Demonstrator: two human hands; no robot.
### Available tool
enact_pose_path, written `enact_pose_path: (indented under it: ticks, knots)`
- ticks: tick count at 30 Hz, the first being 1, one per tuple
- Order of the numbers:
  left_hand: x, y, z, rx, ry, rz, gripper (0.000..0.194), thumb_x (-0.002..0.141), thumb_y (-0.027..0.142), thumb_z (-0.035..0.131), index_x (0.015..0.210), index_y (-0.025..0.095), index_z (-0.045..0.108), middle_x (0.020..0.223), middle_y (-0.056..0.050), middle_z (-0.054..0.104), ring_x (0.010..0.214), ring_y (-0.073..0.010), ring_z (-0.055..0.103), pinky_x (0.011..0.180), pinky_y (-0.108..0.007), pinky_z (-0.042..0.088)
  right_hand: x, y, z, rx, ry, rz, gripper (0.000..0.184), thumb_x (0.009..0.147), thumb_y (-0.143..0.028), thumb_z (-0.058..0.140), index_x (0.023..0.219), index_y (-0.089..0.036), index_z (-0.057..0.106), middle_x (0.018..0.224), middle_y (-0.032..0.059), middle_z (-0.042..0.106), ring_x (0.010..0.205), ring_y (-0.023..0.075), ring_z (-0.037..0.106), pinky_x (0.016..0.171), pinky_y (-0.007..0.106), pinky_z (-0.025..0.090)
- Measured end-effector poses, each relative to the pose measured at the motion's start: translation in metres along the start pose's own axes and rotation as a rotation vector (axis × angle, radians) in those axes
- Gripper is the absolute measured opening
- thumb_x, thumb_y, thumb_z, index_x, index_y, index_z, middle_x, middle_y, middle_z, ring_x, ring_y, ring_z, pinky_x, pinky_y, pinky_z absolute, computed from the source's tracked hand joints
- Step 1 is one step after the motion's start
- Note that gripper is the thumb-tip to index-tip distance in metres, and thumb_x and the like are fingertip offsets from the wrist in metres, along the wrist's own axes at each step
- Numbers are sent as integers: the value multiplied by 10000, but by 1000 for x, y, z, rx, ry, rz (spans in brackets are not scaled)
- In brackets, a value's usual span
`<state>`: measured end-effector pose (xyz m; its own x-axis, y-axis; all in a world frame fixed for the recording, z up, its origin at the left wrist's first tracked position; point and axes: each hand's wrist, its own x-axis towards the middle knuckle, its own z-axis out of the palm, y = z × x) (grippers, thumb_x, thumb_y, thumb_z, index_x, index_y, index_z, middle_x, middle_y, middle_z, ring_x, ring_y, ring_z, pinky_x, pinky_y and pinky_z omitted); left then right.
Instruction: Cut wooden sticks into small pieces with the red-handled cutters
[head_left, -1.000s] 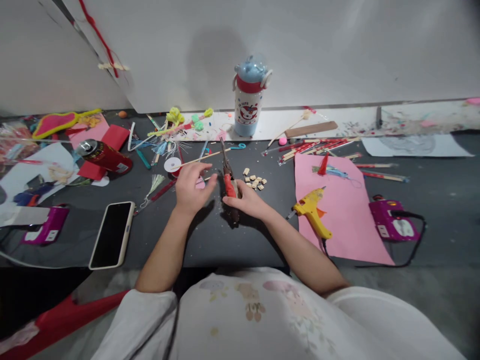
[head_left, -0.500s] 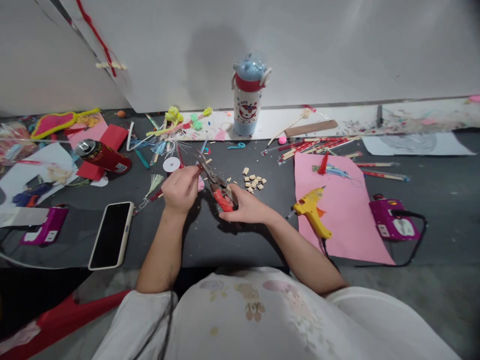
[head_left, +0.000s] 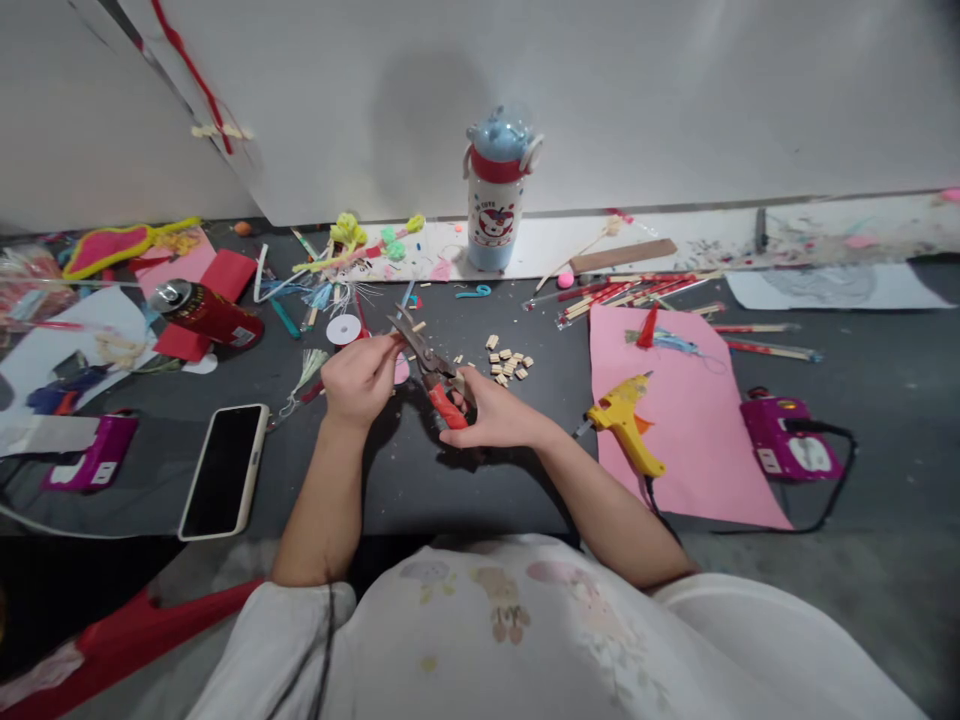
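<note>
My right hand [head_left: 496,408] is wrapped round the red handles of a pair of metal scissors [head_left: 429,360], blades pointing away and to the left. My left hand [head_left: 362,378] is closed in a pinch beside the blades. From its fingertips a thin wooden stick [head_left: 418,327] appears to run across between the blades; most of it is hidden by the hand. Several short cut wooden pieces [head_left: 510,364] lie in a small heap beyond my right hand. Behind my left hand stands a spool with a white disc end [head_left: 343,329].
A bottle [head_left: 495,195] stands at the back. To the right, a yellow glue gun [head_left: 624,420] lies on pink paper [head_left: 697,440], near packaged chopsticks [head_left: 622,297] and a purple power box [head_left: 791,440]. To the left are a phone [head_left: 223,472] and a tilted drink can [head_left: 210,312].
The scissor blades look slightly differently angled, and both hands have hardly shifted. The rest of the table looks the same.
</note>
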<state>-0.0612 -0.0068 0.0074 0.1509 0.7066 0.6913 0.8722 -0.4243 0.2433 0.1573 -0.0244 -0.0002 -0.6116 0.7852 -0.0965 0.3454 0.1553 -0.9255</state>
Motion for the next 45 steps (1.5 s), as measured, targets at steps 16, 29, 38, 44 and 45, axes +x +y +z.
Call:
enact_pose_path:
  ticks: [16,29,38,44,45]
  knots:
    - [3,-5,-2,7,-81,79,187,867,255,528,898,172,693,829,-54,736,750,-148,684,683,-234,490,2,1,1,-32,-23,43,515,621,-529,681,908,-186,427,768,-33,502,656,112,455,622,265,362]
    - [6,2,0,74,-134,84,217,889,247,489,1000,166,657,903,-77,718,849,-181,660,762,-282,461,4,-1,2,-7,32,139,472,621,-544,670,855,-184,475,732,-36,530,628,108,455,589,250,329]
    - [4,33,11,-261,-173,-162,286,835,413,547,955,166,624,900,-70,680,826,-176,629,773,-307,483,12,6,8,222,183,153,426,653,-504,652,855,-181,461,711,-41,493,636,109,447,615,259,357]
    - [0,42,22,-822,-614,-385,419,790,515,574,1015,163,600,941,-74,671,849,-188,640,761,-317,516,14,7,11,293,201,82,379,655,-391,645,910,-169,474,783,-18,514,670,112,464,633,261,392]
    - [0,43,22,-895,-641,-424,430,767,509,606,1019,160,603,955,-81,668,865,-195,640,775,-329,519,15,8,12,300,200,56,376,651,-370,645,920,-169,474,805,-11,521,683,114,474,645,263,401]
